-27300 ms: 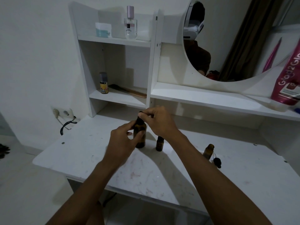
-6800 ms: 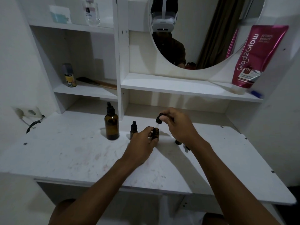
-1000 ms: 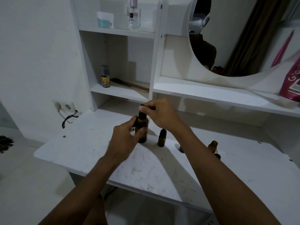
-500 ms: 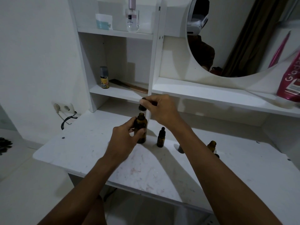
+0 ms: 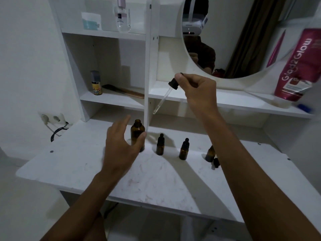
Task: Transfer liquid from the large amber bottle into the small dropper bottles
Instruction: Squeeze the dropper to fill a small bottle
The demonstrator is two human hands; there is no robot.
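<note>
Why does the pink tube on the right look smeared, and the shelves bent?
Head view: the pink tube sits at the frame's edge, where blur is strongest; the wide-angle lens bows the shelves; light is dim, and the arms cast long shadows on the table; the left hand is slightly blurred.

One large amber glass bottle point(image 5: 137, 134), three small amber dropper bottles point(image 5: 160, 146): two capped, one open. One black-capped glass pipette point(image 5: 165, 96), one loose black dropper cap point(image 5: 216, 162). Also one pink plastic tube point(image 5: 298, 66), one clear perfume bottle point(image 5: 122, 18).
</note>
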